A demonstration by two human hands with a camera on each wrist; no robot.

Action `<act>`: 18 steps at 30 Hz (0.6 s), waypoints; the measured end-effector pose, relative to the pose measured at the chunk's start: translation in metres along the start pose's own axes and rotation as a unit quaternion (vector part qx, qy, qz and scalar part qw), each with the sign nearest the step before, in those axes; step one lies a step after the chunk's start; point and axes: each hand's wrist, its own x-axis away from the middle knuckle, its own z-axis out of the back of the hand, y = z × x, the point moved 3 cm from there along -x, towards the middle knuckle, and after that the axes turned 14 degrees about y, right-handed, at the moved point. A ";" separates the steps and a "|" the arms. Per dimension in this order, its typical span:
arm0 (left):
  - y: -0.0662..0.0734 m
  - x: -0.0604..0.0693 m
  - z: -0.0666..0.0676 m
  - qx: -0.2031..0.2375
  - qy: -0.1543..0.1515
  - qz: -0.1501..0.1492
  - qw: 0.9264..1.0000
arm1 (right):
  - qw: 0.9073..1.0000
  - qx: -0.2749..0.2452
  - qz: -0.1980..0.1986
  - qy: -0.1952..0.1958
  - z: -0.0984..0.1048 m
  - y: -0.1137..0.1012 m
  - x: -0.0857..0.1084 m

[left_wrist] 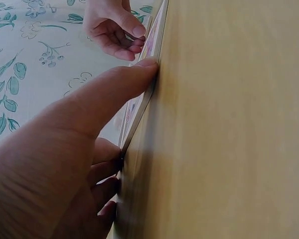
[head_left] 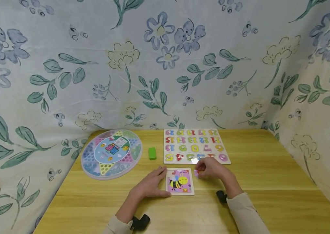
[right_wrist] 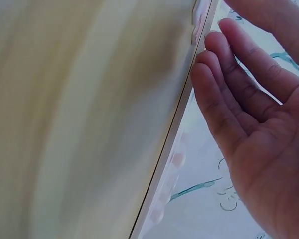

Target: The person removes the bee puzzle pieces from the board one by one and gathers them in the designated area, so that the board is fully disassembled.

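Thumb spread wide, the left hand touches the bee puzzle.

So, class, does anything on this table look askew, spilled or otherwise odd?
The number puzzle board behind the bee puzzle looks upside down: its numerals appear inverted from the head view. Nothing looks spilled or damaged.

I'm watching a yellowish, wood-grained bench that is carrying a round game board with a star pattern toward its far left. A small green block is sitting between that and the number board, which is lying by the back edge. Just in front, I'm seeing a square bee puzzle lying face up.
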 end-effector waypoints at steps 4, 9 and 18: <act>0.000 0.000 0.000 0.001 0.001 0.000 1.000 | 1.000 -0.003 0.003 -0.002 -0.002 -0.009 -0.001; 0.000 -0.001 0.000 -0.001 0.000 0.001 1.000 | 1.000 -0.013 0.010 -0.007 -0.007 -0.021 -0.004; 0.002 0.000 0.002 0.006 -0.005 0.009 1.000 | 1.000 -0.011 0.001 -0.022 -0.019 -0.033 -0.009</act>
